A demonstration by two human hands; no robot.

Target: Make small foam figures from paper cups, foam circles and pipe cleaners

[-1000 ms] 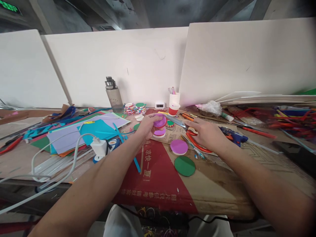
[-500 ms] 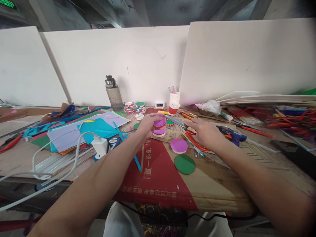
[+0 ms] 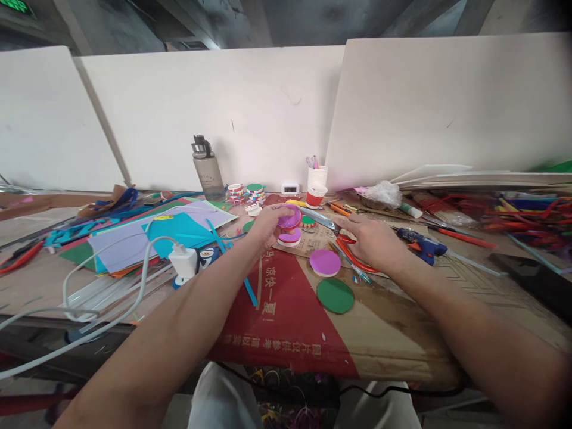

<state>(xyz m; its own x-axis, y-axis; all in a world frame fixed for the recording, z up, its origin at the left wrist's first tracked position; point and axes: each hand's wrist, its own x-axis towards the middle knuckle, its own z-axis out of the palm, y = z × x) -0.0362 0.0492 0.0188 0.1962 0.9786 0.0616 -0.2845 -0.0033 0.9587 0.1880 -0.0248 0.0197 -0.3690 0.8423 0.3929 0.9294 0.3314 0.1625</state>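
My left hand (image 3: 267, 224) grips a small cup topped with a purple disc (image 3: 289, 218), held just above a second purple-topped cup (image 3: 289, 238) on the cardboard. My right hand (image 3: 373, 241) lies flat over the red-handled scissors (image 3: 353, 256), fingers spread; the scissors' blade (image 3: 319, 219) points left toward the held cup. Whether the hand grips the handles I cannot tell. A purple foam disc (image 3: 325, 263) and a green foam disc (image 3: 335, 295) lie in front of the hands.
Coloured paper sheets (image 3: 156, 232) and a white charger with cable (image 3: 181, 262) lie left. A water bottle (image 3: 207, 170), stacked paper cups (image 3: 316, 185) and a small clock (image 3: 290, 188) stand at the back. A blue glue gun (image 3: 417, 244) and pipe cleaners (image 3: 513, 214) lie right.
Almost nothing differs; both hands stay in place, and the view has shifted slightly.
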